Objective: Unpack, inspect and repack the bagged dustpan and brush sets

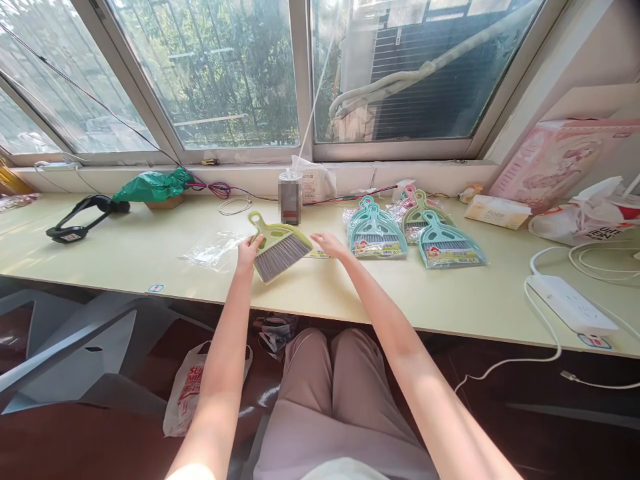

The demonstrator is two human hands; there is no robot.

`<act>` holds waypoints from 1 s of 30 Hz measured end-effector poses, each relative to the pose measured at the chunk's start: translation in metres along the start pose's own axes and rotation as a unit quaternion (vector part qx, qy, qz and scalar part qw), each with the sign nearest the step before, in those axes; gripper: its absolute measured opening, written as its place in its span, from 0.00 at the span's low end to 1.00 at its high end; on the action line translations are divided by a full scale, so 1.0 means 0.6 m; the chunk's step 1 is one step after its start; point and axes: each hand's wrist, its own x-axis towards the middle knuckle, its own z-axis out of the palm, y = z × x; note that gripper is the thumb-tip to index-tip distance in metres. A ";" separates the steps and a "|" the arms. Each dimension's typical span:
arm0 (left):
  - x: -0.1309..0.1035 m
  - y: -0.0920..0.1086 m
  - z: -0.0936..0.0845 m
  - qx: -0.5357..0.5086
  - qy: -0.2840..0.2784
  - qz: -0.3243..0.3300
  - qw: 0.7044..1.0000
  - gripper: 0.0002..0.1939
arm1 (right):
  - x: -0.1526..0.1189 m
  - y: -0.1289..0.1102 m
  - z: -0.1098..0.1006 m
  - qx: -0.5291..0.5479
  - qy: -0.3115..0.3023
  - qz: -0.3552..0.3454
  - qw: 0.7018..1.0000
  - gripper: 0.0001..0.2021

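My left hand (pixel 249 252) grips the left side of a green dustpan (pixel 280 233), thumb on its front. A small hand brush (pixel 283 259) with grey-brown bristles is nested in that dustpan, which is tilted just above the table. My right hand (pixel 327 245) is to the right of the dustpan, fingers stretched out and apart from it. Below the right hand, a printed paper card (pixel 319 254) shows partly. Left of my left hand lies a crumpled clear plastic wrapper (pixel 213 252). Wrapped teal dustpan sets (pixel 377 230) lie on the right.
Another wrapped teal set (pixel 450 240) and a green one (pixel 423 203) are further right. A can with a straw (pixel 290 198) stands by the window. A black headset (pixel 83 219) and green bag (pixel 153 185) are left; a power strip (pixel 573 303) with cables is right.
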 end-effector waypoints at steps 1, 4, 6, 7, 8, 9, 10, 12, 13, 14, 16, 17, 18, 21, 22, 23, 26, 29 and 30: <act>0.006 -0.003 -0.018 -0.016 0.021 -0.012 1.000 0.24 | -0.008 0.011 -0.001 -0.060 -0.003 0.014 0.998 0.16; 0.013 -0.018 -0.062 -0.066 0.028 -0.052 0.996 0.23 | -0.029 0.032 0.002 -0.155 -0.012 0.022 0.988 0.16; 0.009 -0.027 -0.079 -0.090 -0.005 -0.063 0.994 0.23 | -0.036 0.036 0.003 -0.156 -0.025 0.020 0.987 0.12; 0.005 -0.030 -0.083 -0.098 -0.019 -0.067 0.993 0.23 | -0.037 0.036 0.002 -0.149 -0.035 0.022 0.988 0.13; 0.001 -0.032 -0.084 -0.101 -0.030 -0.076 0.992 0.23 | -0.037 0.036 0.000 -0.141 -0.044 0.028 0.989 0.18; -0.004 -0.034 -0.084 -0.098 -0.035 -0.090 0.990 0.22 | -0.037 0.036 -0.002 -0.133 -0.048 0.038 0.989 0.24; -0.007 -0.035 -0.083 -0.093 -0.033 -0.108 0.989 0.20 | -0.036 0.035 -0.006 -0.128 -0.047 0.054 0.989 0.30; -0.013 -0.036 -0.078 -0.082 -0.025 -0.141 0.986 0.18 | -0.035 0.035 -0.014 -0.134 -0.046 0.091 0.986 0.36; -0.015 -0.036 -0.076 -0.081 -0.025 -0.150 0.985 0.18 | -0.034 0.036 -0.018 -0.141 -0.051 0.103 0.983 0.35; -0.016 -0.036 -0.074 -0.082 -0.032 -0.152 0.985 0.19 | -0.034 0.036 -0.021 -0.147 -0.059 0.108 0.981 0.31; -0.020 -0.034 -0.070 -0.092 -0.064 -0.140 0.984 0.24 | -0.033 0.037 -0.026 -0.147 -0.078 0.101 0.981 0.23; -0.022 -0.033 -0.068 -0.098 -0.084 -0.131 0.983 0.27 | -0.032 0.037 -0.027 -0.143 -0.085 0.095 0.981 0.20; -0.025 -0.032 -0.066 -0.106 -0.102 -0.123 0.982 0.29 | -0.033 0.038 -0.027 -0.138 -0.091 0.091 0.982 0.17; -0.034 -0.033 -0.061 -0.128 -0.123 -0.107 0.978 0.34 | -0.035 0.040 -0.025 -0.129 -0.085 0.081 0.985 0.13; -0.036 -0.036 -0.059 -0.136 -0.116 -0.104 0.978 0.34 | -0.037 0.042 -0.023 -0.123 -0.077 0.079 0.986 0.13; -0.038 -0.039 -0.057 -0.144 -0.104 -0.102 0.979 0.34 | -0.039 0.043 -0.021 -0.113 -0.068 0.076 0.988 0.14; -0.038 -0.052 -0.047 -0.162 -0.050 -0.104 0.980 0.27 | -0.045 0.049 -0.016 -0.062 -0.047 0.069 0.995 0.19; -0.035 -0.066 -0.034 -0.185 -0.025 -0.116 0.976 0.21 | -0.052 0.051 -0.017 -0.021 -0.042 0.054 0.997 0.15; -0.034 -0.069 -0.029 -0.197 -0.026 -0.122 0.972 0.21 | -0.053 0.050 -0.019 -0.005 -0.045 0.040 0.998 0.13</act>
